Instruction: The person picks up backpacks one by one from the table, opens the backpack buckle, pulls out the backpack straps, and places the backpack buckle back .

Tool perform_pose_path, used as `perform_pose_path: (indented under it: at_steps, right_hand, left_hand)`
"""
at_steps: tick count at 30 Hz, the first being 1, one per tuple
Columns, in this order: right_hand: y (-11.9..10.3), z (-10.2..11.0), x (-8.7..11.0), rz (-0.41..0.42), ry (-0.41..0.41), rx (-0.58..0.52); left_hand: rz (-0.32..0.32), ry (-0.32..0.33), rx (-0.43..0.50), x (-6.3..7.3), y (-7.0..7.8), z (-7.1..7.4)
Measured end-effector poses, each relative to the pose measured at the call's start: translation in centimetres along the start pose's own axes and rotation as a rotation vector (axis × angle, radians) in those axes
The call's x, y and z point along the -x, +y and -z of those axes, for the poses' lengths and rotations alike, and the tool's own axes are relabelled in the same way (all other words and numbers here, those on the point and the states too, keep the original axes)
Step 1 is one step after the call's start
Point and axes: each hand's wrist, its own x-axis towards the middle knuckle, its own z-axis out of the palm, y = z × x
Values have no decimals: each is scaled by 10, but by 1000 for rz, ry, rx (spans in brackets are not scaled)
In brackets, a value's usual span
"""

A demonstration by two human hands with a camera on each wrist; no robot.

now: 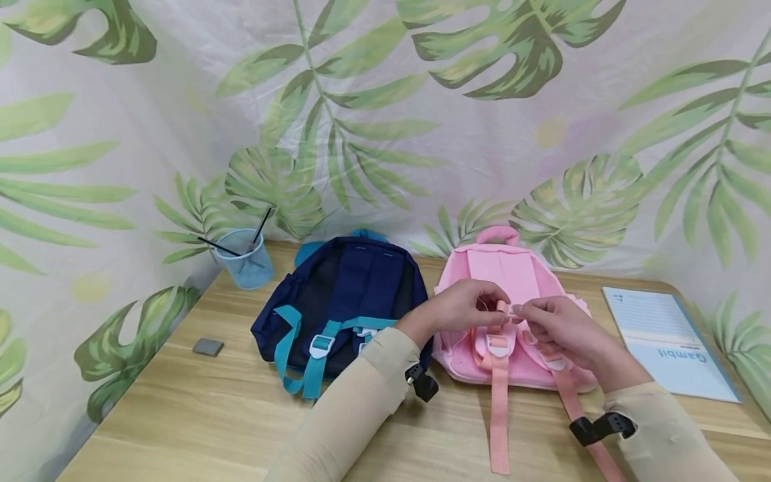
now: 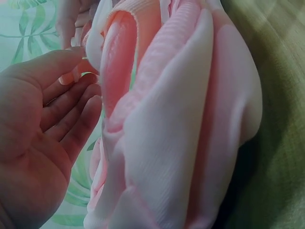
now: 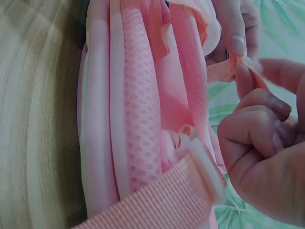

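Observation:
A pink backpack [image 1: 502,268] lies on the table with its shoulder straps facing up. Above it, my left hand [image 1: 460,304] pinches a peach chest strap [image 3: 220,70] between thumb and fingertips. My right hand [image 1: 563,328] pinches a small whitish piece [image 1: 513,310] at that strap, its other fingers curled in. Both sets of fingertips nearly meet there, so the piece is mostly hidden and its exact kind is unclear. Below the hands, a peach webbing strap [image 1: 499,415] runs from a white adjuster buckle [image 1: 498,345] down over the table.
Left of the pink one lies a navy backpack [image 1: 367,281] with teal straps. A blue mesh cup [image 1: 249,264] holding dark pens stands at the back left, and a grey eraser-like block [image 1: 207,347] lies nearer. At right is a notebook [image 1: 668,341] marked "Gambit".

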Motion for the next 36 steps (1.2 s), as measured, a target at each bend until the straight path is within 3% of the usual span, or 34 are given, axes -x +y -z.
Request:
perform_pose_path:
  at_steps: [6, 16, 36]
  right_hand:
    - [-1, 0, 1, 23, 28, -31]
    - [1, 4, 0, 27, 9, -65]
    - [6, 2, -1, 60, 6, -120]
  left_hand:
    - [20, 7, 5, -1, -1, -1]
    - [27, 6, -17, -6, 0, -7]
    - [39, 20, 2, -2, -3, -10]
